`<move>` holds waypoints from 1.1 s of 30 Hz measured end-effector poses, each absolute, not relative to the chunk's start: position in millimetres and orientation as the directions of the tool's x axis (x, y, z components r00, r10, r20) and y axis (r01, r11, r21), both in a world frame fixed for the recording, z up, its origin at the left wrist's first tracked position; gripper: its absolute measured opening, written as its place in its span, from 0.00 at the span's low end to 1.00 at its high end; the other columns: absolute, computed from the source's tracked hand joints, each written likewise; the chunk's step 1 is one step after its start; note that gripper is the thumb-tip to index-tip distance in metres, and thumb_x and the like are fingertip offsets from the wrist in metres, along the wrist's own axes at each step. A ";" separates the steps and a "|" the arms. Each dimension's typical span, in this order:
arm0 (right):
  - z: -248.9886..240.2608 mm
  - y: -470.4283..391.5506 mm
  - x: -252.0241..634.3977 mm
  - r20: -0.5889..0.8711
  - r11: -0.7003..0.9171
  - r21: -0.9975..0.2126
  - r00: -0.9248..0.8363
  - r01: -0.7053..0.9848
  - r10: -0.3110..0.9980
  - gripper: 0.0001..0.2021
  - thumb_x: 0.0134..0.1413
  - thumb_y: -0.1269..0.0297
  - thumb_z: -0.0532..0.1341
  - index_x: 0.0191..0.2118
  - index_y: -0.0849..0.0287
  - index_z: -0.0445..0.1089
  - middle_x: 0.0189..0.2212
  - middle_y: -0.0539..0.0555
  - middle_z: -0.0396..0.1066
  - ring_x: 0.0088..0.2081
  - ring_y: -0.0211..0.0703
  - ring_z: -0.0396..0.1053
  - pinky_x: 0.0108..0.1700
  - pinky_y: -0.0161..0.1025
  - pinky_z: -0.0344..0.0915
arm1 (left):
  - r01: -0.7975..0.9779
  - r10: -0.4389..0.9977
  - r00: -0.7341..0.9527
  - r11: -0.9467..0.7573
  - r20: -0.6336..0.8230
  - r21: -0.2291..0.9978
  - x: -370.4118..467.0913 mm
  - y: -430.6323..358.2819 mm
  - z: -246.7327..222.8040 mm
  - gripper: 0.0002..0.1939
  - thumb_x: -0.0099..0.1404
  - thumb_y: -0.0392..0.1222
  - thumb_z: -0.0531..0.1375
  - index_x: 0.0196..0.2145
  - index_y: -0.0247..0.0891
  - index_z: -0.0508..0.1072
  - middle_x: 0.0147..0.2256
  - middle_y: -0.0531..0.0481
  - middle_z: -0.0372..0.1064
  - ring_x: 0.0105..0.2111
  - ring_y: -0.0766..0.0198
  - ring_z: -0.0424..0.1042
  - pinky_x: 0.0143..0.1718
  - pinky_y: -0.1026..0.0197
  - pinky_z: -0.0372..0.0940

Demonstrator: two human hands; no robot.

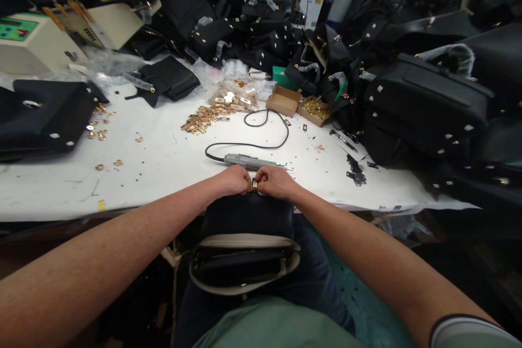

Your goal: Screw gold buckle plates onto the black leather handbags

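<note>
Fingers [261,173] of left hand [235,179] and right hand [278,182] clamped on one clasp [255,185], at the flap [249,211] edge of one open bag [244,240] across the lap [316,261]. Possible slip or skew, from so small a grip. Just beyond, on the surface [163,163], one driver [249,161]. Farther: heaped plates [203,120], uncountable; two brown boxes [281,104]; many other bags [424,99].

Two hands [236,179], one cream-rimmed bag [247,240], one gray screwdriver [246,161], two brown boxes [283,101]
</note>
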State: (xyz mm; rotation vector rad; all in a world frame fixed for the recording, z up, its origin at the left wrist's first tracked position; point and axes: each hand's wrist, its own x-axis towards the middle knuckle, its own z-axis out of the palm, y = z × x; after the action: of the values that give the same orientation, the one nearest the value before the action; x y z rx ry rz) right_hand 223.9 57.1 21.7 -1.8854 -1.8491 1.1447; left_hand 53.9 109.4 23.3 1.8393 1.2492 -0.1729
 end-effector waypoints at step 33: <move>16.0 53.9 215.3 -0.240 -0.137 -0.730 -0.063 0.670 0.969 0.09 0.40 0.64 0.69 0.33 0.55 0.77 0.26 0.47 0.75 0.29 0.39 0.70 0.28 0.32 0.59 | 0.632 0.688 0.698 -0.722 0.198 0.282 32.0 52.8 15.4 0.13 0.69 0.38 0.55 0.46 0.45 0.78 0.51 0.47 0.74 0.50 0.53 0.71 0.49 0.51 0.67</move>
State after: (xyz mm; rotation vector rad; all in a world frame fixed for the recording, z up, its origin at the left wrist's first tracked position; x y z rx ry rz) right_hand 215.3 53.9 16.0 -1.8302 -1.7494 1.0462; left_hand 32.0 52.8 15.4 2.7148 1.0665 0.4317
